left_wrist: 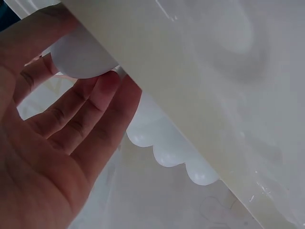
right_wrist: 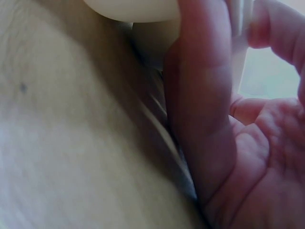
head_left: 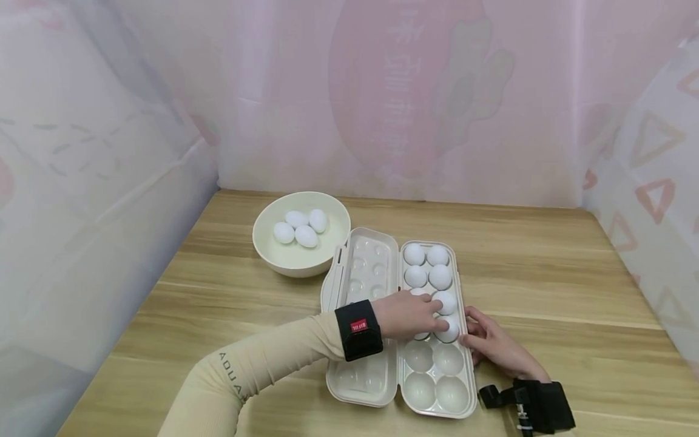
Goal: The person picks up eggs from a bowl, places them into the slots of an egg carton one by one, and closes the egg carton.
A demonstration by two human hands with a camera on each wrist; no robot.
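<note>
Spanning the whole view, light wood-grain bench [head_left: 546, 291] carries everything. Cream plastic egg carton [head_left: 464, 388], lid [head_left: 363, 267] open flat to its left, lies at centre; the tray's far cups are filled, near four cups are bare. Round cream bowl [head_left: 273, 255] stands just beyond the lid, holding four white eggs [head_left: 301, 227]. Left hand [head_left: 406, 312] reaches across the lid; its grip pinches a white egg [head_left: 449, 331] low over a middle cup, seen also from the left wrist [left_wrist: 78, 55]. Right hand [head_left: 491, 346] rests against the carton's right wall, fingers [right_wrist: 205, 95] loosely spread, holding nothing.
</note>
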